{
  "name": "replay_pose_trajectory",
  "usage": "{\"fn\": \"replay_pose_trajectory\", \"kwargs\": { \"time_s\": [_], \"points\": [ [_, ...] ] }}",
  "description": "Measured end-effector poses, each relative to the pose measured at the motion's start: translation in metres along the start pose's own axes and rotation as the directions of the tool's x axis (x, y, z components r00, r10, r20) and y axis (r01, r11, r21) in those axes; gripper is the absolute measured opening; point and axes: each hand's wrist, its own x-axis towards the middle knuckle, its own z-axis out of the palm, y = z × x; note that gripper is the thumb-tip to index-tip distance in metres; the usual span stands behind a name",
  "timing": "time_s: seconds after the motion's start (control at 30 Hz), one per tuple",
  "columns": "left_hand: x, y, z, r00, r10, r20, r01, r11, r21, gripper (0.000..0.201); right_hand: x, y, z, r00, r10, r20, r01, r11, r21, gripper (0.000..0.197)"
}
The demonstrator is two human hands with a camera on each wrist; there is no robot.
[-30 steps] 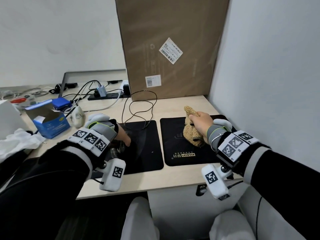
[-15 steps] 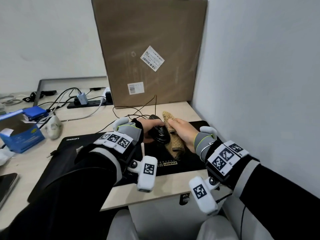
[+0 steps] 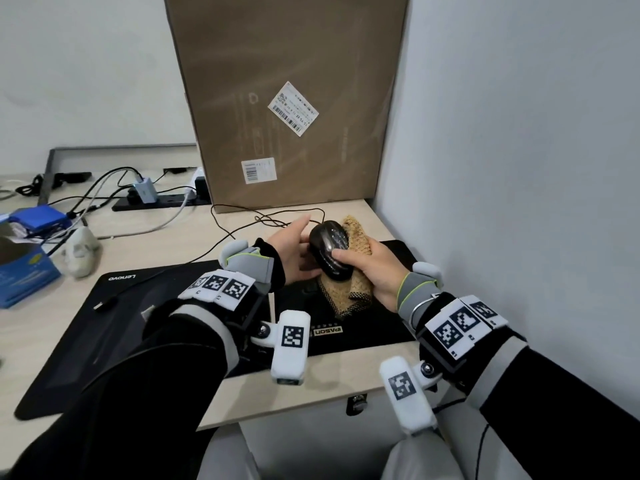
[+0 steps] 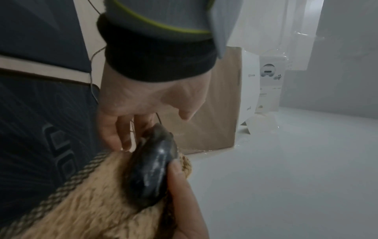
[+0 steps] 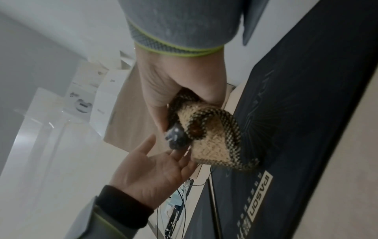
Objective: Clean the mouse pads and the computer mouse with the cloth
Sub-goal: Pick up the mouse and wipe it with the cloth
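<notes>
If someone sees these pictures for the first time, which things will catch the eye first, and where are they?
First, the black computer mouse held up in the middle, cradled in the tan cloth by the right hand, with the left hand open beside it. Under them lie two black mouse pads on the pale desk. Behind, a big cardboard box leans in the corner.

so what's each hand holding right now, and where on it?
Right hand grips the mouse wrapped in the cloth, thumb across the mouse's near top. Left hand holds nothing: fingers straight, touching the mouse's left side.
</notes>
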Motion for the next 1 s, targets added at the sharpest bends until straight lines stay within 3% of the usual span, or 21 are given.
{"fn": "replay_pose_trajectory", "kwargs": {
  "time_s": [0.13,0.23,0.37,0.53,0.6,0.77,0.83,0.93,1.0],
  "points": [
    [-0.001,-0.008,-0.001,0.99,0.048,0.131,-0.01,0.961,-0.276,0.075,-0.002,0.0,0.014,0.996,0.024,0.091,-0.044,0.972,0.23,0.034],
    [-0.011,-0.008,0.001,0.983,0.13,0.127,-0.053,0.874,-0.484,0.076,-0.003,-0.002,0.026,0.995,0.007,0.099,-0.025,0.983,0.182,0.028],
    [-0.008,-0.007,-0.011,0.984,0.165,0.065,-0.086,0.765,-0.638,0.071,0.001,-0.003,0.041,0.996,-0.073,0.049,0.076,0.996,-0.05,0.009],
    [-0.004,-0.001,-0.04,0.974,0.226,0.026,-0.12,0.606,-0.786,0.068,0.008,-0.007,0.064,0.994,-0.099,-0.052,0.105,0.986,0.127,0.009],
    [-0.006,0.002,-0.05,0.97,0.244,-0.012,-0.147,0.545,-0.825,0.063,0.009,-0.011,0.071,0.989,-0.127,-0.08,0.137,0.983,0.124,0.012],
    [-0.01,0.006,-0.076,0.967,0.242,-0.077,-0.193,0.503,-0.843,0.047,0.002,-0.015,0.094,0.973,-0.21,-0.093,0.192,0.966,-0.176,0.017],
    [-0.014,0.007,-0.077,0.964,0.257,-0.061,-0.192,0.522,-0.831,0.054,-0.004,-0.014,0.101,0.97,-0.245,0.006,0.235,0.923,-0.305,0.023],
    [-0.016,0.007,-0.079,0.964,0.263,-0.043,-0.189,0.564,-0.803,0.066,-0.01,-0.005,0.113,0.948,-0.257,0.19,0.319,0.798,-0.511,0.054],
    [-0.016,0.006,-0.08,0.969,0.248,0.022,-0.143,0.627,-0.766,0.074,-0.013,-0.005,0.116,0.94,-0.242,0.241,0.341,0.715,-0.61,0.058]
  ]
}}
